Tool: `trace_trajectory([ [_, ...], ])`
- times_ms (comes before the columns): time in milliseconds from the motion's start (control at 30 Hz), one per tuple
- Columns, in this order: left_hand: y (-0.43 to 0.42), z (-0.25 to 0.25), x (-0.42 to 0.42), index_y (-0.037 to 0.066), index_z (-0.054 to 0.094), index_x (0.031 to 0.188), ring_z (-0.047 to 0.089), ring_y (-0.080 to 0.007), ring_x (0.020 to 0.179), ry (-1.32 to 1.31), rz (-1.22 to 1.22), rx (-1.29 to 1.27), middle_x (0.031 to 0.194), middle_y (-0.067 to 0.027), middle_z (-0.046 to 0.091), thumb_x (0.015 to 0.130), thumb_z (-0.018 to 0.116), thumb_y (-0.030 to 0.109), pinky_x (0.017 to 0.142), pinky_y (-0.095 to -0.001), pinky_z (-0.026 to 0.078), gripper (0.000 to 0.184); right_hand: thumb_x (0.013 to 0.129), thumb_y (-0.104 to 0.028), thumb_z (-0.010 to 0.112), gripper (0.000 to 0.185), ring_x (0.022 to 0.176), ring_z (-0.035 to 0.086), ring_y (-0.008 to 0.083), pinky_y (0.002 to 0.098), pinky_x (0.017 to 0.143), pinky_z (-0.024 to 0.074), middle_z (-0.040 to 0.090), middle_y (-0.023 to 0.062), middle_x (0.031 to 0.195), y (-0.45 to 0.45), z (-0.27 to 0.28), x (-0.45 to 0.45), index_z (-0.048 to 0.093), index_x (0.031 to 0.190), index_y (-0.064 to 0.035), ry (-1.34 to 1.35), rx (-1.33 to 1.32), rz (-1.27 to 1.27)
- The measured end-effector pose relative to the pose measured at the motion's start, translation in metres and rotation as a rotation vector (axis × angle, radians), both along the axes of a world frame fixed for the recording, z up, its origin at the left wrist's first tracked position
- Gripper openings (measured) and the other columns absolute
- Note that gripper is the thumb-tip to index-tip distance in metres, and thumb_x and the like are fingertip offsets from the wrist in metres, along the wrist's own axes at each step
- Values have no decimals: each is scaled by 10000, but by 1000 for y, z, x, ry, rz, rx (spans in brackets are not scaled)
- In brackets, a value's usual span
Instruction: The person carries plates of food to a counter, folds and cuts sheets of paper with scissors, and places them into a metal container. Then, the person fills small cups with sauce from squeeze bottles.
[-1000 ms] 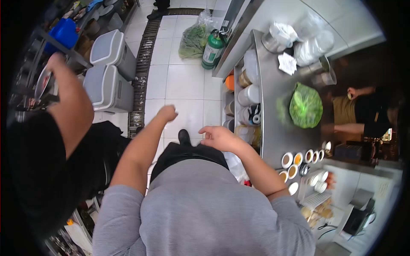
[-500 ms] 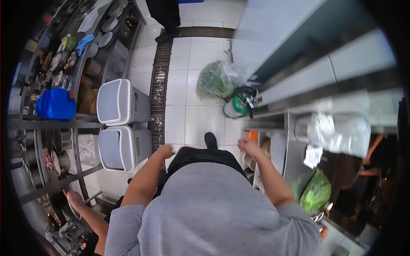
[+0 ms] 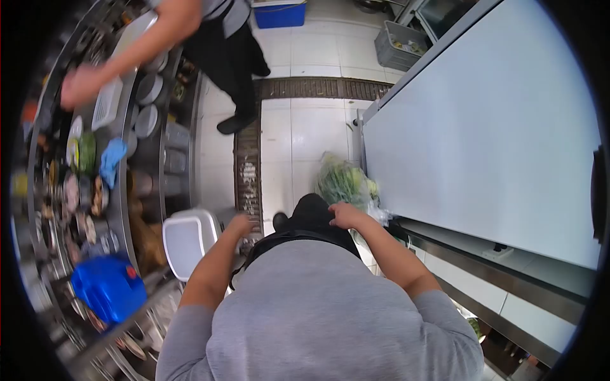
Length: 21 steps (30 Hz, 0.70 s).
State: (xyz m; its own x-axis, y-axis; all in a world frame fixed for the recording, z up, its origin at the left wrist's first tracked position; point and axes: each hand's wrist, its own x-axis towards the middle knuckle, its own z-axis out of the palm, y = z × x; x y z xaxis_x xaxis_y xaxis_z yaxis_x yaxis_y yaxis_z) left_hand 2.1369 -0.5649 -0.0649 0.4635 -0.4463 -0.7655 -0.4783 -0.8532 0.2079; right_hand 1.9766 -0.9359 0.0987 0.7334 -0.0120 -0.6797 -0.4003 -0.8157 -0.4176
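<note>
My left hand [image 3: 240,227] hangs at my left side near a grey bin with a white rim [image 3: 192,244]. It is smeared by motion, its fingers are not distinct, and nothing shows in it. My right hand [image 3: 345,216] is at my right thigh with its fingers loosely curled and nothing visible in them. Just ahead of that hand, a clear plastic bag of green vegetables [image 3: 345,184] rests on the tiled floor, beside the base of a large white cabinet [image 3: 483,127].
A co-worker in black trousers [image 3: 222,63] stands ahead on the left, one arm over the counter. A blue jerrycan [image 3: 109,289] sits on the steel counter at left. A drain grate [image 3: 248,171] runs along the floor. Farther off are a blue box [image 3: 279,15] and grey crate [image 3: 400,46].
I have moved forward: the bins and vegetable bag are closer or behind, and the white cabinet fills the right. The co-worker has come further into view, arm stretched over the counter.
</note>
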Motion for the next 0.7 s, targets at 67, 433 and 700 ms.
trace_trajectory([
  [67, -169, 95, 108, 31, 551, 1220, 510, -366, 1150, -194, -129, -321, 1218, -209, 556, 837, 586, 375, 983, -426, 411, 516, 781, -260, 686, 499, 1060, 579, 323, 403, 916, 447, 622, 194, 1086, -25, -6, 61, 557, 1215, -49, -64, 48, -149],
  [433, -416, 139, 429, 23, 602, 1123, 572, -352, 1061, -261, 218, -554, 1118, -204, 607, 793, 608, 211, 908, -417, 455, 380, 793, -95, 546, 223, 966, 592, 323, 445, 837, 474, 625, 163, 963, -206, 126, 492, 613, 994, -24, -755, -289, 130],
  [700, -588, 87, 592, 95, 674, 1101, 603, -318, 1064, 61, -382, 44, 1155, -144, 629, 744, 659, 257, 920, -408, 471, 392, 782, -92, 535, 273, 977, 584, 319, 432, 840, 471, 622, 144, 988, -361, 66, 686, 587, 1049, -62, -531, -319, 124],
])
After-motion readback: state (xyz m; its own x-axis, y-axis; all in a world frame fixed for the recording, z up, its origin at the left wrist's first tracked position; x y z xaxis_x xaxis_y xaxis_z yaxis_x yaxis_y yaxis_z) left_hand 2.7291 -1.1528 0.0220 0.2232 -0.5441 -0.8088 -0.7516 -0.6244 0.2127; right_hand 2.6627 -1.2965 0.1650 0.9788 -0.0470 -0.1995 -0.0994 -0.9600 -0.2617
